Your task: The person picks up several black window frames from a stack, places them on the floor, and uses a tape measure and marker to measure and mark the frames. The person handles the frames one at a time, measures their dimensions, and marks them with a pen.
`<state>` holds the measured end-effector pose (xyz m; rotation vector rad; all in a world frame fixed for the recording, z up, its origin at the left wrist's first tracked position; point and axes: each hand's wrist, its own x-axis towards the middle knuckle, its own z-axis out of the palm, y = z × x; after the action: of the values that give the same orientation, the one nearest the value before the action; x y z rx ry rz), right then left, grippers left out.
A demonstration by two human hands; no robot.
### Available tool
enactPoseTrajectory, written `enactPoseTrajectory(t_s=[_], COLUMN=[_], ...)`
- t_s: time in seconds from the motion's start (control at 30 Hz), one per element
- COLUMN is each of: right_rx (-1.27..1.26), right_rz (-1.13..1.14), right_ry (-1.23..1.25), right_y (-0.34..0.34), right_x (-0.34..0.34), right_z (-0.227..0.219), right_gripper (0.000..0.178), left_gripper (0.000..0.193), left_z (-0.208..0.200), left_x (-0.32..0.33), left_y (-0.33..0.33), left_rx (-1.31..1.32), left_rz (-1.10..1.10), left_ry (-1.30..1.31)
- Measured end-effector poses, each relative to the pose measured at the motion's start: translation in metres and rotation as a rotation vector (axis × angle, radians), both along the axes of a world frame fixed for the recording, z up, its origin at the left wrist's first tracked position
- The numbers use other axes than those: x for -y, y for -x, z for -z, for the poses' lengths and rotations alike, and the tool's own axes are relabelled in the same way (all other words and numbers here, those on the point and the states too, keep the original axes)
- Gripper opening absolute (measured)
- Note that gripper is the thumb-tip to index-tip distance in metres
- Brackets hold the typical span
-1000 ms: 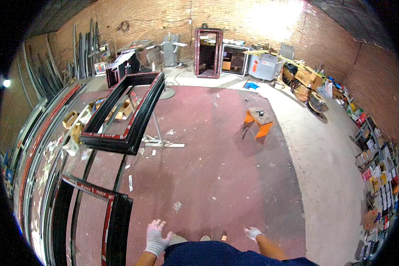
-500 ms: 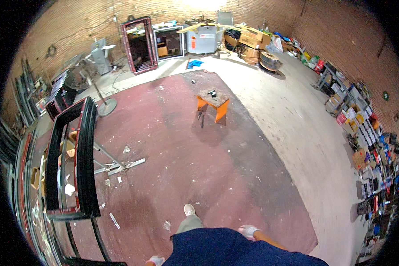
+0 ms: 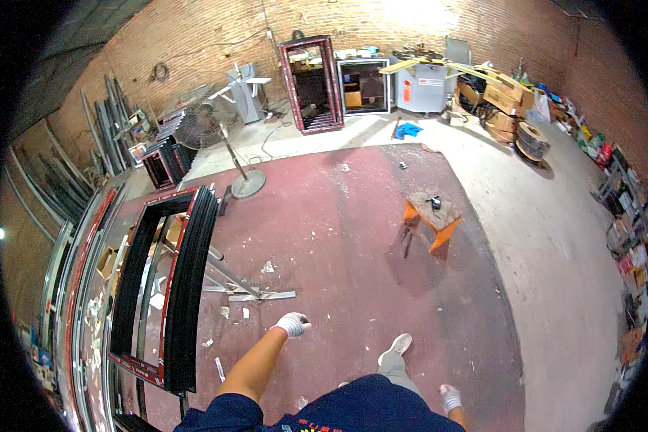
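Note:
My left hand [image 3: 293, 325], in a white glove, is stretched forward over the dark red floor covering [image 3: 338, 281]. Its fingers are curled in, and nothing shows in them. Low at my right side hangs my right hand [image 3: 451, 399], also gloved in white; it looks loosely curled, with nothing visible in it. Nearest to the left hand, though apart from it, is a stack of black rectangular frames [image 3: 187, 288] raised off the floor. Metal stand legs [image 3: 259, 294] stick out beside the stack.
Ahead right stands a small orange-legged stool [image 3: 443, 234] with a dark object [image 3: 435, 203] on top. A pedestal fan [image 3: 248, 183] is ahead left. Dark red frames [image 3: 309, 86] and a grey cabinet [image 3: 420, 88] line the brick wall. Long profiles [image 3: 86, 302] lie at left, clutter at right.
My view has turned left, so the room's contents sit further right. My left arm has swung forward into full view. The stool and the frame stack appear nearer.

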<state>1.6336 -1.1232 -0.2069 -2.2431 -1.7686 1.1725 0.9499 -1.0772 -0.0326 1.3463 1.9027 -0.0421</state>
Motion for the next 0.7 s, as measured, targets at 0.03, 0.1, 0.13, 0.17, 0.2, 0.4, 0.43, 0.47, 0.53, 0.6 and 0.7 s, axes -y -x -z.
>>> enactPoseTrajectory(t_s=[0.03, 0.1, 0.13, 0.17, 0.2, 0.4, 0.43, 0.47, 0.53, 0.6, 0.7], right_rx=[-0.019, 0.258, 0.195, 0.126, 0.122, 0.044, 0.076, 0.040, 0.034, 0.035, 0.028], right_rz=[-0.320, -0.867, -0.965, -0.993, -0.808, -0.346, -0.329, -0.234, -0.118, -0.082, -0.093], right_ry=[0.029, 0.230, 0.291, 0.363, 0.385, 0.297, 0.254, 0.191, 0.213, 0.161, 0.164], right_y=[0.015, 0.035, 0.035, 0.032, 0.064, 0.066, 0.059, 0.060, 0.068, 0.079, 0.119], right_x=[-0.015, -0.087, -0.108, -0.106, -0.133, -0.345, -0.370, -0.403, -0.467, -0.512, -0.560], right_z=[0.003, -0.002, 0.003, -0.001, -0.031, -0.060, -0.052, -0.059, -0.067, -0.069, -0.071], right_gripper=[0.037, 0.034, 0.035, 0.036, 0.039, 0.053, 0.055, 0.052, 0.048, 0.045, 0.045], left_gripper=[0.043, 0.043, 0.045, 0.044, 0.042, 0.032, 0.031, 0.031, 0.032, 0.033, 0.036], left_z=[0.000, -0.010, -0.004, -0.004, 0.034, 0.093, 0.124, 0.142, 0.148, 0.146, 0.150], left_x=[0.003, -0.046, -0.037, -0.044, 0.024, 0.062, 0.071, 0.054, 0.039, -0.005, -0.088], left_y=[0.003, -0.007, -0.011, -0.021, -0.005, -0.061, -0.051, -0.049, -0.058, -0.052, -0.027], left_rx=[-0.016, -0.065, -0.173, -0.141, -0.024, 0.121, 0.134, 0.189, 0.178, 0.179, 0.164], left_rz=[-0.040, -0.039, -0.013, -0.007, -0.174, -0.237, -0.205, -0.140, -0.239, -0.242, -0.250], left_ry=[0.021, 0.062, 0.039, 0.103, 0.014, 0.351, 0.350, 0.285, 0.387, 0.405, 0.357])
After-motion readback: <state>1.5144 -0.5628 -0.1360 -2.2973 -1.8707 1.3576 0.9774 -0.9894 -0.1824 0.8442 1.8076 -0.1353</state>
